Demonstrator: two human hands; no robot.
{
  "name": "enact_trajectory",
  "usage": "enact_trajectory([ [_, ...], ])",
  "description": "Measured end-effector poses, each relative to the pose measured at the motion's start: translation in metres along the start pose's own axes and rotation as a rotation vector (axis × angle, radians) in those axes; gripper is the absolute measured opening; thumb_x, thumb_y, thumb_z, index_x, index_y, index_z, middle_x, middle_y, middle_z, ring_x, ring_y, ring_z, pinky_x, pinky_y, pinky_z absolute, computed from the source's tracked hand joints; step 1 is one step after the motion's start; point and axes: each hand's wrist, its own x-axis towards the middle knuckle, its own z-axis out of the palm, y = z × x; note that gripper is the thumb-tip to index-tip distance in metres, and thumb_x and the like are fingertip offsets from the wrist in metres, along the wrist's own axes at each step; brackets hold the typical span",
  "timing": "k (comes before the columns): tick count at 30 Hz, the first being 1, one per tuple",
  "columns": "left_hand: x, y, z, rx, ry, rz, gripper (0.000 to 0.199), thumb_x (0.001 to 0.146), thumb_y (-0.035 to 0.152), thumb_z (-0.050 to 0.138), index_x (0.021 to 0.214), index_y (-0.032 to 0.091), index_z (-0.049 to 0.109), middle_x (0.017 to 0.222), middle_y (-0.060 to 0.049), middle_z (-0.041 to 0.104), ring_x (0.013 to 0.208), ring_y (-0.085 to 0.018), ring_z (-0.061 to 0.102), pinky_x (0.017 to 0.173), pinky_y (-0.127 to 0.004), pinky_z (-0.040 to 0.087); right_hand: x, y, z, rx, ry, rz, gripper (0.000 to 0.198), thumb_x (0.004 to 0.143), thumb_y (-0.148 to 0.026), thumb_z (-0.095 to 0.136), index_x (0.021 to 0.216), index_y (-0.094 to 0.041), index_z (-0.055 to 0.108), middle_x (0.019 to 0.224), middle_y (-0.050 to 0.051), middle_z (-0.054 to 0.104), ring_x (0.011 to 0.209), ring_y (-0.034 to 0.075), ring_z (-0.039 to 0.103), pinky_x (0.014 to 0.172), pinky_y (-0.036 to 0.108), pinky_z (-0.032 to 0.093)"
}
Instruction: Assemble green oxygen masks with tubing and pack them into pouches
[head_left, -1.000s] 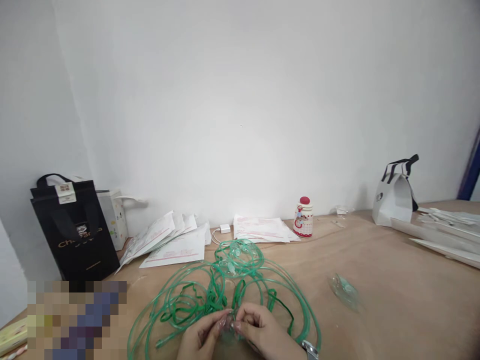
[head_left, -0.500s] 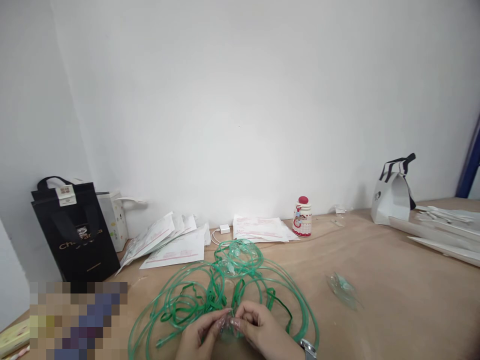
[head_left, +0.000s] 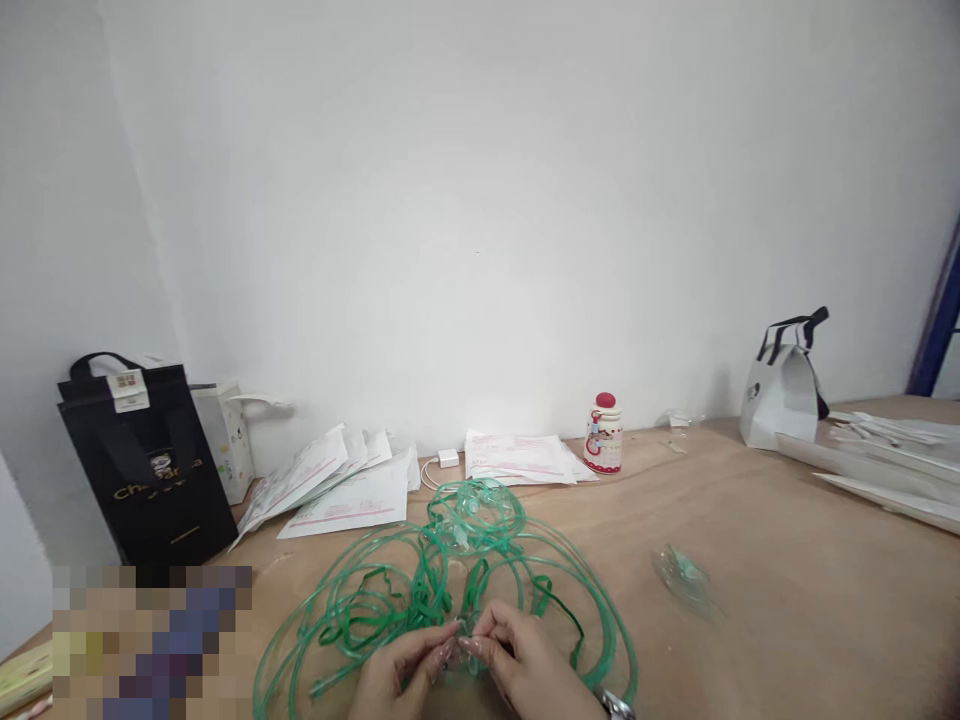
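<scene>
At the bench's near edge, both hands, left hand (head_left: 397, 675) and right hand (head_left: 525, 665), pinch a small clear fitting (head_left: 461, 640) amid green tubing (head_left: 450, 580), apparently joining it; next calls for a firm, aligned push.

- Left hand (head_left: 394, 680): bare, no ring or glove showing, with long nails in a pale, glossy finish.
- Right hand (head_left: 525, 668): bare too, nails alike.
- Silver metal wristwatch (head_left: 616, 705) on the right wrist, at the frame's lower edge.
- No sleeves visible.
</scene>
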Motion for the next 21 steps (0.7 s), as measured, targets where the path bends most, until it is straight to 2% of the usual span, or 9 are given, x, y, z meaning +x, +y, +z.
enact_trajectory([
  [2, 0.000, -0.004, 0.000, -0.043, -0.032, 0.002, 0.030, 0.074, 0.039, 0.059, 0.098, 0.023, 0.068, 0.099, -0.008, 0.071, 0.093, -0.024, 0.063, 0.084, -0.033, 0.045, -0.002, 0.000, 0.003, -0.021, 0.020, -0.009, 0.010, 0.079, -0.023, 0.047, 0.070, -0.019, 0.043, 0.054, -0.005, 0.042, 0.052, 0.010, 0.040, 0.048, 0.020, 0.029],
  [4, -0.001, -0.010, 0.002, -0.093, -0.031, 0.007, 0.043, 0.075, 0.040, 0.057, 0.113, 0.019, 0.057, 0.092, -0.010, 0.072, 0.083, -0.022, 0.065, 0.077, -0.031, 0.047, -0.003, 0.001, 0.005, 0.028, 0.043, -0.002, 0.007, 0.077, -0.020, 0.048, 0.078, -0.021, 0.041, 0.052, -0.008, 0.040, 0.048, 0.009, 0.040, 0.046, 0.019, 0.031],
  [7, -0.001, -0.019, 0.006, -0.125, 0.035, 0.019, 0.057, 0.074, 0.042, 0.057, 0.122, 0.015, 0.043, 0.079, -0.009, 0.073, 0.073, -0.021, 0.065, 0.072, -0.030, 0.045, 0.000, 0.002, 0.004, 0.147, 0.036, 0.089, 0.023, 0.073, -0.018, 0.046, 0.095, -0.022, 0.038, 0.048, -0.012, 0.038, 0.035, 0.008, 0.035, 0.035, 0.017, 0.028],
  [10, -0.001, -0.022, 0.011, -0.088, 0.031, 0.015, 0.049, 0.072, 0.042, 0.059, 0.113, 0.017, 0.048, 0.074, -0.007, 0.072, 0.071, -0.020, 0.063, 0.069, -0.028, 0.043, 0.003, 0.001, -0.003, 0.191, -0.076, 0.201, 0.015, 0.071, -0.021, 0.047, 0.085, -0.020, 0.043, 0.038, -0.013, 0.041, 0.025, 0.007, 0.032, 0.026, 0.016, 0.020],
  [13, -0.003, -0.014, 0.012, 0.001, -0.011, 0.013, 0.032, 0.075, 0.045, 0.053, 0.092, 0.018, 0.058, 0.068, -0.005, 0.068, 0.067, -0.019, 0.060, 0.063, -0.026, 0.042, 0.005, 0.001, -0.007, 0.184, -0.129, 0.223, 0.010, 0.068, -0.023, 0.052, 0.071, -0.020, 0.043, 0.035, -0.011, 0.044, 0.023, 0.007, 0.033, 0.025, 0.015, 0.020],
  [16, -0.005, -0.002, 0.010, 0.228, -0.056, 0.034, 0.027, 0.079, 0.042, 0.046, 0.073, 0.018, 0.057, 0.065, -0.004, 0.061, 0.063, -0.018, 0.055, 0.058, -0.024, 0.040, 0.002, 0.002, -0.003, 0.130, -0.150, 0.215, 0.009, 0.066, -0.019, 0.054, 0.066, -0.019, 0.045, 0.037, -0.010, 0.044, 0.026, 0.006, 0.036, 0.027, 0.015, 0.021],
  [19, -0.007, 0.006, 0.009, 0.518, -0.114, 0.065, 0.022, 0.081, 0.034, 0.043, 0.069, 0.018, 0.053, 0.063, -0.003, 0.057, 0.060, -0.016, 0.051, 0.057, -0.023, 0.037, -0.002, 0.002, 0.004, 0.054, -0.168, 0.198, 0.009, 0.065, -0.011, 0.052, 0.064, -0.019, 0.047, 0.040, -0.009, 0.043, 0.031, 0.006, 0.039, 0.032, 0.014, 0.023],
  [21, -0.008, 0.008, 0.009, 0.625, -0.131, 0.082, 0.023, 0.083, 0.031, 0.039, 0.067, 0.019, 0.051, 0.063, -0.002, 0.055, 0.060, -0.016, 0.050, 0.057, -0.023, 0.036, -0.003, 0.000, 0.006, 0.033, -0.178, 0.177, 0.011, 0.065, -0.010, 0.053, 0.064, -0.019, 0.047, 0.043, -0.009, 0.044, 0.034, 0.005, 0.041, 0.034, 0.014, 0.024],
])
